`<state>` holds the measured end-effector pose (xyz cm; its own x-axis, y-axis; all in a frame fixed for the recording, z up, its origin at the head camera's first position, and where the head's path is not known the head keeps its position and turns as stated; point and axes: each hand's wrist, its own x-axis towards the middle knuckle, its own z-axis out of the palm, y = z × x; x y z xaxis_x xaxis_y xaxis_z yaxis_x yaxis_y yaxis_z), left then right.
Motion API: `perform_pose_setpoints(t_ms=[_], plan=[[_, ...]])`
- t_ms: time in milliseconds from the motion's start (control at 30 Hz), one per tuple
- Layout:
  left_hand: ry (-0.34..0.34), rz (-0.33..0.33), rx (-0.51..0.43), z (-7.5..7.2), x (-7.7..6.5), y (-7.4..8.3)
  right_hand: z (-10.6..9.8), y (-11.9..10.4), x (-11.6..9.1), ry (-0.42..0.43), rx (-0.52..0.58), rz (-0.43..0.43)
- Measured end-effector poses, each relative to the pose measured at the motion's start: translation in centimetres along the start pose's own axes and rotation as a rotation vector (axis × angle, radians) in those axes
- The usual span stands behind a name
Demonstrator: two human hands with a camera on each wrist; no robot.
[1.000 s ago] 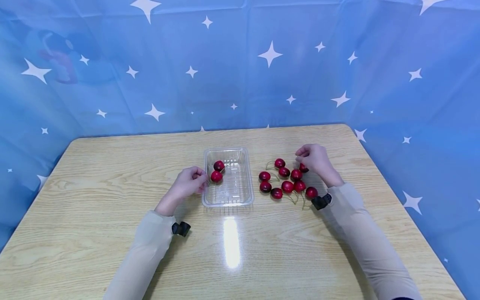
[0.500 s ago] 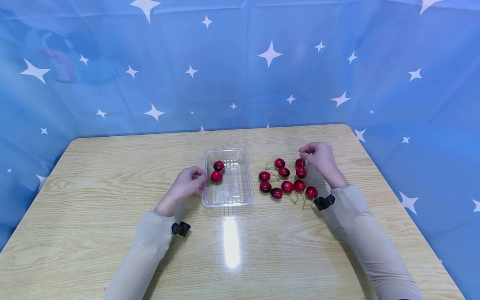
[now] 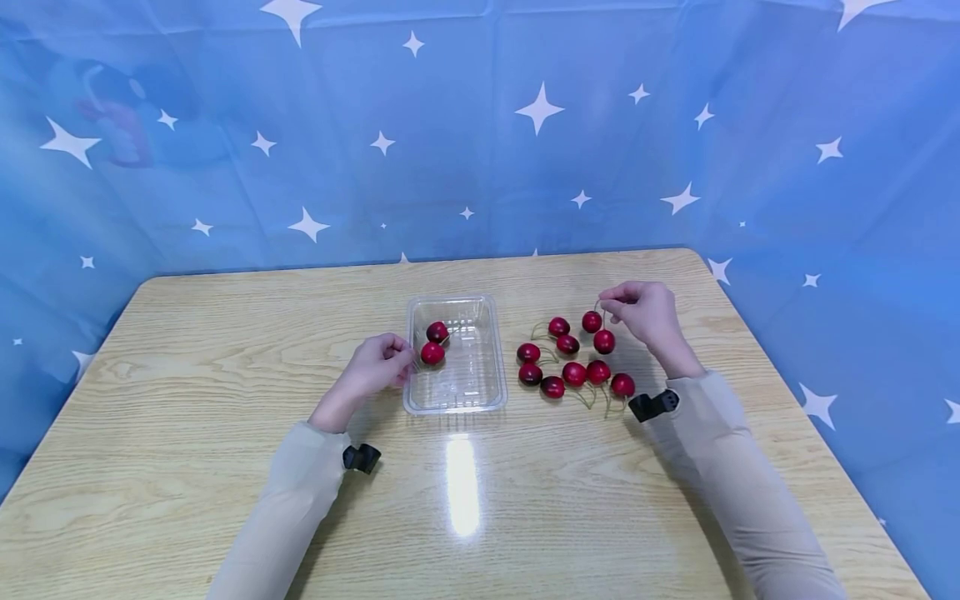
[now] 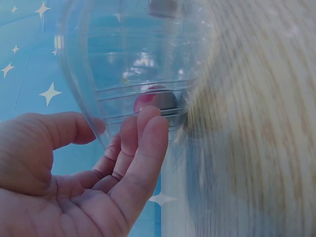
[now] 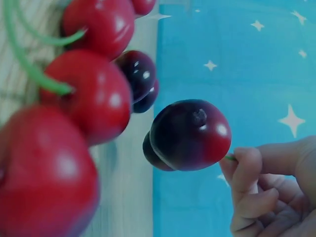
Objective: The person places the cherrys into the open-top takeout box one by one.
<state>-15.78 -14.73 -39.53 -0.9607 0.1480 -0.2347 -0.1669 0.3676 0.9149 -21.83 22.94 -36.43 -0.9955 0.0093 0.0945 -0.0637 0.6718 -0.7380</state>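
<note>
In the head view, my right hand [image 3: 647, 317] pinches thin green stem between thumb and fingertips. A cherry [image 3: 603, 342] hangs below it, and a second cherry [image 3: 592, 322] sits close at its left. The right wrist view shows the dark red hanging cherry [image 5: 190, 136] near the fingertips, partly covering another behind it. My left hand [image 3: 372, 364] holds the left rim of a clear plastic container [image 3: 491, 350], thumb at the rim and fingers against the outer wall. Inside that container lie two cherries, one upper [image 3: 437, 332] and one lower [image 3: 432, 353].
Several loose cherries [image 3: 574, 374] with green stems lie on the wooden table [image 3: 225, 400], between the container and my right forearm. A blue cloth [image 3: 480, 142] with white stars hangs behind the table. Each sleeve carries a small black wrist camera [image 3: 654, 405].
My right hand has moved slightly right, away from the pile. The two cherries by its fingertips have come into view and separated from the others. My left hand and the container have stayed put.
</note>
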Motion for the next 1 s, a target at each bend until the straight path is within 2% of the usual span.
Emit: perform_pose_setpoints(t_ms=[233,400,667,1000], plan=[[-0.004,0.001,0.000,0.1,0.0,0.0,-0.3,-0.5,-0.2,-0.027,0.175,0.079],[-0.004,-0.002,-0.005,0.1,0.0,0.0,-0.2,-0.9,-0.5,-0.034,0.312,0.094],[-0.008,0.005,-0.010,0.1,-0.1,-0.1,0.1,-1.5,-0.7,-0.029,0.430,0.072],[-0.016,0.012,-0.009,-0.1,0.0,0.0,0.7,-2.6,-0.8,-0.036,0.584,0.101]])
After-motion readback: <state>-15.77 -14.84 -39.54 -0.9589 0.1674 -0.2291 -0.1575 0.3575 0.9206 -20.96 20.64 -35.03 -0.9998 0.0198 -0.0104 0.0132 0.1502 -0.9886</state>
